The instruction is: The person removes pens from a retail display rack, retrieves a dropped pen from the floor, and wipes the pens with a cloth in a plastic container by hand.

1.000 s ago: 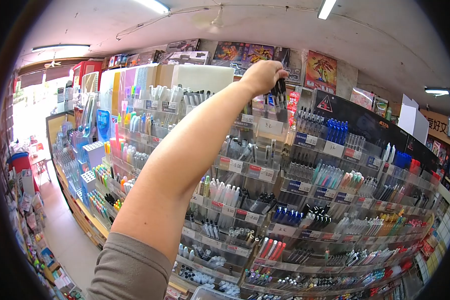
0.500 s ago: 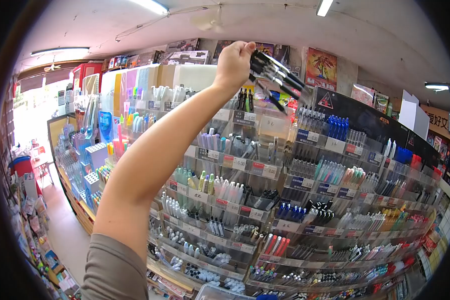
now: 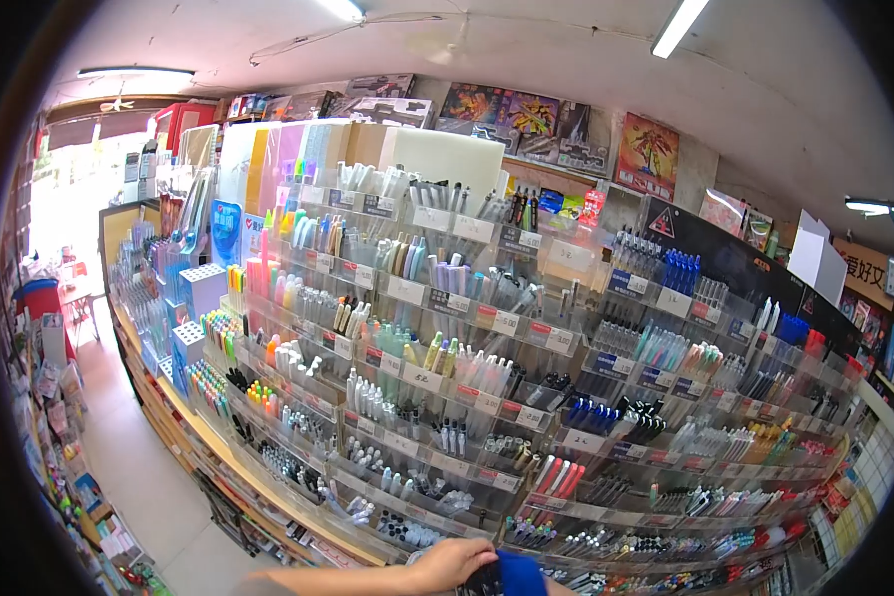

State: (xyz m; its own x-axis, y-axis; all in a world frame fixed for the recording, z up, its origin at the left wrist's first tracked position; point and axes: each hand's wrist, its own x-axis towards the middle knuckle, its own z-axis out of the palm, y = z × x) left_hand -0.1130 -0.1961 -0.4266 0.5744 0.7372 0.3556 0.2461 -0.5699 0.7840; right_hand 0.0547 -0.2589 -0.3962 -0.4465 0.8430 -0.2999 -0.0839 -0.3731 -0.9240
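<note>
At the bottom edge my left hand (image 3: 452,564) reaches in with its fingers curled closed around dark pens (image 3: 481,581), which are mostly cut off by the frame. Right beside it is a plain blue cloth-like piece (image 3: 522,574); its full shape does not show. A sliver of skin past the blue piece looks like part of my right hand (image 3: 558,589), its fingers hidden. Just above my hands rise clear acrylic pen tiers (image 3: 487,482) with price labels, including red-and-white pens (image 3: 560,477) and blue pens (image 3: 593,415).
The stepped pen rack fills the middle and right. White pen-hole blocks (image 3: 203,285) stand at its left end above a wooden counter edge (image 3: 228,427). A grey floor aisle (image 3: 134,417) runs along the left, with stacked goods beside it. Boxed toys (image 3: 649,154) line the back.
My left hand has come down from high above the rack to the bottom edge, uncovering the rack's left side. The bunch of black pens has left the upper area.
</note>
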